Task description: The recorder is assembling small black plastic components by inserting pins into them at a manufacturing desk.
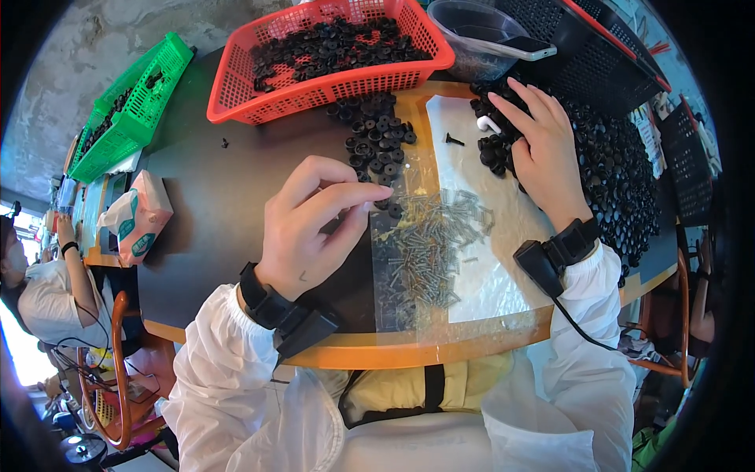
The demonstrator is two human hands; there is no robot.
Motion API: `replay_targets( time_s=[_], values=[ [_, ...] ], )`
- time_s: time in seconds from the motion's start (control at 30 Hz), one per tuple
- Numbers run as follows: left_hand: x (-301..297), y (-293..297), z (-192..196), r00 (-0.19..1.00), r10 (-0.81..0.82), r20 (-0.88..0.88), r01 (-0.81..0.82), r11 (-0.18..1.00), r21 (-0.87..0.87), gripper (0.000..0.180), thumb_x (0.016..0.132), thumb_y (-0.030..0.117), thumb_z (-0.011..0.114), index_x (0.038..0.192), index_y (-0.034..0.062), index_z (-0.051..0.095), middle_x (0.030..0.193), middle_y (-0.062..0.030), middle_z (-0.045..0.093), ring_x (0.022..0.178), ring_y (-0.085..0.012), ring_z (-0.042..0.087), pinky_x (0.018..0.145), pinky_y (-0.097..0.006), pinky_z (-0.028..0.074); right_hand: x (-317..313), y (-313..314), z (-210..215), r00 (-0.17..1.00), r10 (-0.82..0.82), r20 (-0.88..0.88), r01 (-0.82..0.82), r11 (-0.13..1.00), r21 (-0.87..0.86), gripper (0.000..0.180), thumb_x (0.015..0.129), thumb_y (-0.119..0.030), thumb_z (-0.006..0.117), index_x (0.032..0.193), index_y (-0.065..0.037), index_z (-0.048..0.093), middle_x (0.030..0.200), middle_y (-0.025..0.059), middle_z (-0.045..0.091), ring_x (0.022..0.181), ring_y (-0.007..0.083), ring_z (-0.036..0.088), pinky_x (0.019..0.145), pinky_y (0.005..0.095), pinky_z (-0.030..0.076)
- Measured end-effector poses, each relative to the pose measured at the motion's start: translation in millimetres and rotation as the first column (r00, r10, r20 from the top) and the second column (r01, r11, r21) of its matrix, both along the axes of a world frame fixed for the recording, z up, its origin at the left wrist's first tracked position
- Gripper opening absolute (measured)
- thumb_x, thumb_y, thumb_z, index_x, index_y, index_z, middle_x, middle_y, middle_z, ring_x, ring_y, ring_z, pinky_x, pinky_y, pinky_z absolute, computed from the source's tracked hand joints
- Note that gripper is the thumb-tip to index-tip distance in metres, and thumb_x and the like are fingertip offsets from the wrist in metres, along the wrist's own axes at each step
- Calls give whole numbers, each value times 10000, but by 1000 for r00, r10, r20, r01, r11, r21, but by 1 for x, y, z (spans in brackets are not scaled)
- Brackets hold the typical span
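My left hand [314,224] hovers over the table with thumb and index finger drawn together; anything between their tips is too small to make out. Just beyond those fingertips lie round black plastic caps [381,141] and a heap of thin metal screws [432,252]. Farther right, my right hand [544,145] reaches over a pile of black plastic parts [497,153], its fingers stretched out and apart. A small white piece shaped like an earbud [487,124] lies among those parts. One black stemmed piece [454,140] rests alone on the white sheet [472,173] between my hands.
A red basket [330,93] of black parts stands at the far side. A green basket [130,126] and a tissue pack [145,216] are on the left. Beyond my right hand are a clear tub [464,35], a phone [528,47] and black baskets [598,71]. Another person [63,295] sits at far left.
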State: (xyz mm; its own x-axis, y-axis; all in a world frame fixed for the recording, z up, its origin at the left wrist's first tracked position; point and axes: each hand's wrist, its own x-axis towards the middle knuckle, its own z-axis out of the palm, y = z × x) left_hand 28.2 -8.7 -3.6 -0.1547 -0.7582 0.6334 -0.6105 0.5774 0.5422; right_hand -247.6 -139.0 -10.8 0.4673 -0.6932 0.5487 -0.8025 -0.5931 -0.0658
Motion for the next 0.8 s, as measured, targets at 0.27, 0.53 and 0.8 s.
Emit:
replay_targets(
  time_s=[0.27,0.53,0.8],
  values=[
    [1,-1,2,999,29,37,-28,999,-31,297,748,-113,675,961,88,721,899,-48,550,686,-159,606,594,-273,492,-2,-6,3,989,113,92,-105,991,-78,538,717,59,478,1198,-105,652,1268,102,584,1175,306,520,1048,431,386],
    [5,-6,-2,969,-18,245,-10,993,115,321,726,13,745,1030,111,718,1020,-69,538,935,-240,550,806,-338,479,28,33,19,899,416,135,-428,901,75,353,738,5,619,1067,-87,708,1073,73,624,1063,290,540,985,396,407],
    [-2,-10,-9,949,-7,314,-29,994,108,319,691,88,788,1001,134,727,1029,-54,577,968,-267,556,841,-381,478,45,48,16,865,493,94,-501,836,224,301,627,-176,806,909,-99,731,930,28,607,963,260,528,931,401,416]
  ],
)
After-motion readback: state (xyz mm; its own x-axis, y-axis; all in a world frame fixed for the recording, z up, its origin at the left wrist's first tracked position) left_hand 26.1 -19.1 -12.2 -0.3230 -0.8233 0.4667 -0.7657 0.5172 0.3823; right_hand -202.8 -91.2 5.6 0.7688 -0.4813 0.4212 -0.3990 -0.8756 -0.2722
